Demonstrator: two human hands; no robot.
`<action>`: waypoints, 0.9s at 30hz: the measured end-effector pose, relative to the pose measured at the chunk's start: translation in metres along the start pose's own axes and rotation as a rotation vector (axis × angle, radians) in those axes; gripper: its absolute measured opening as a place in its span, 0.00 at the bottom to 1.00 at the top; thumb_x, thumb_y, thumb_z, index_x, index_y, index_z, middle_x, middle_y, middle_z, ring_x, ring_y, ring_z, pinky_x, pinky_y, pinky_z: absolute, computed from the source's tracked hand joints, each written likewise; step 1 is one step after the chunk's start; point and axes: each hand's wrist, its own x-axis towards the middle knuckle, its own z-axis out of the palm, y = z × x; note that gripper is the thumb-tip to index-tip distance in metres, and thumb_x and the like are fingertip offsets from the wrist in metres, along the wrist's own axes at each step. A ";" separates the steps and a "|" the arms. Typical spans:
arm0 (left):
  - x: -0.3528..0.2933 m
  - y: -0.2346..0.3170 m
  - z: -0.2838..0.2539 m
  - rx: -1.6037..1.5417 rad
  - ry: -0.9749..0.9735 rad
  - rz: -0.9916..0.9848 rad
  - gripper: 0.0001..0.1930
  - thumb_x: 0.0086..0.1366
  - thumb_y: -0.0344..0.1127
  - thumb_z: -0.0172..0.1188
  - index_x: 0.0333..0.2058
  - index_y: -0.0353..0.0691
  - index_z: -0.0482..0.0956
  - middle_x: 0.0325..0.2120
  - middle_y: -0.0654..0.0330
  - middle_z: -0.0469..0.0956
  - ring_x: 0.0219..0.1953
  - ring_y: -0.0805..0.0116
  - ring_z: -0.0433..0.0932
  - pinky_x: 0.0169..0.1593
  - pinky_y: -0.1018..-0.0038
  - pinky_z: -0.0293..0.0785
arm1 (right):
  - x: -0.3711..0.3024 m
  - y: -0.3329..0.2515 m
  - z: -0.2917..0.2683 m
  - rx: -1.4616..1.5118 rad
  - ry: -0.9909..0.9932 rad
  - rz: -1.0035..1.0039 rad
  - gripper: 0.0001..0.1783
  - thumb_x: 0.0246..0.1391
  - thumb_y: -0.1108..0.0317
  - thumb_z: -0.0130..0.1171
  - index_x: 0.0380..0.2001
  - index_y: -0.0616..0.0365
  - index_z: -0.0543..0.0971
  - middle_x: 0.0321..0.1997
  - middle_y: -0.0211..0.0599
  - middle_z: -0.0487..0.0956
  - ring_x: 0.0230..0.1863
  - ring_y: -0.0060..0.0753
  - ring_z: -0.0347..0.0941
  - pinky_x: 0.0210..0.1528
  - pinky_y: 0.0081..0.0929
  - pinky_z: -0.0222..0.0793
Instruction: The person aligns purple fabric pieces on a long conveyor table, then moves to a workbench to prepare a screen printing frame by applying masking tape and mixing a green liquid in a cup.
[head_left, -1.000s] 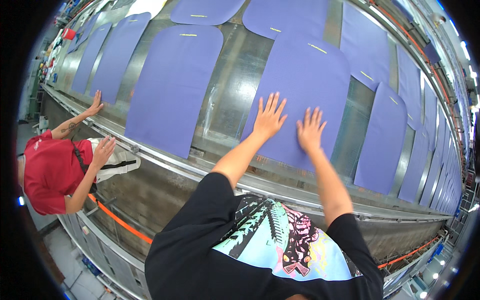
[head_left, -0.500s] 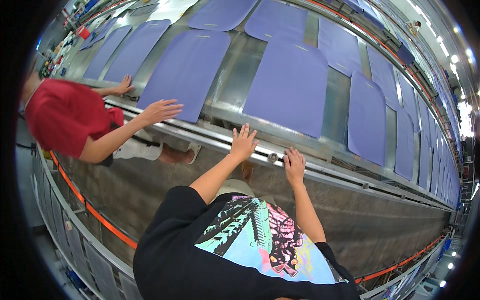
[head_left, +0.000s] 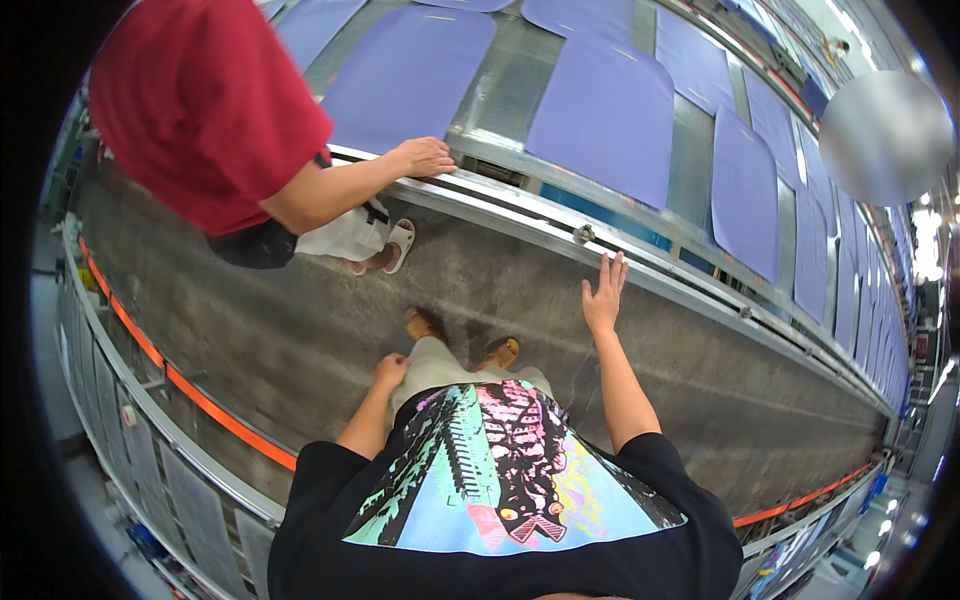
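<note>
Head view: the right hand [head_left: 603, 297] is spread, grip released, fingertips just below the conveyor's metal near rail [head_left: 640, 262], touching nothing. The left hand [head_left: 391, 370] is loosely clenched at the thigh, empty. The nearest purple mat [head_left: 605, 115] lies beyond the rail. A co-worker's hand [head_left: 424, 157] rests on the rail.
</note>
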 end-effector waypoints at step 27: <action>0.016 -0.446 -0.464 -0.625 0.400 -0.216 0.22 0.66 0.50 0.64 0.53 0.43 0.82 0.45 0.55 0.86 0.50 0.60 0.83 0.55 0.63 0.77 | -0.162 -0.596 0.505 0.309 -1.204 0.131 0.20 0.54 0.55 0.64 0.40 0.60 0.86 0.32 0.40 0.85 0.37 0.39 0.81 0.43 0.38 0.75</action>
